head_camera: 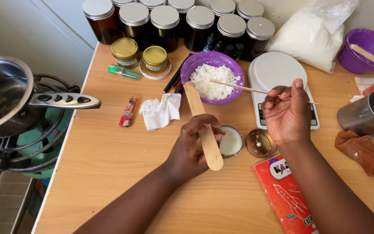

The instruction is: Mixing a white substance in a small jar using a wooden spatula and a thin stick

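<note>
over the table (109, 173), left hand (191, 147) gripping flat stick (202, 123), right hand (287, 112) pinching skewer (243, 88)

Flat stick (203, 126): pale, matt wood, in the left hand (191, 145). Thin skewer (249, 89): bare wood, pinched by the right hand (287, 112). Worktop (109, 160): smooth wood-look laminate. Bowl (213, 60): glossy purple plastic holding white waxy flakes (213, 81). Saucepan (3, 97) and cup (369, 115): brushed, shiny metal. Jars (165, 26): dark glass, matt metal lids. Tissue (161, 110): crumpled paper. Rag (362, 151): brown cloth.

Red lighter (128, 111), crumpled tissue (159, 111), saucepan (5, 93)
</note>
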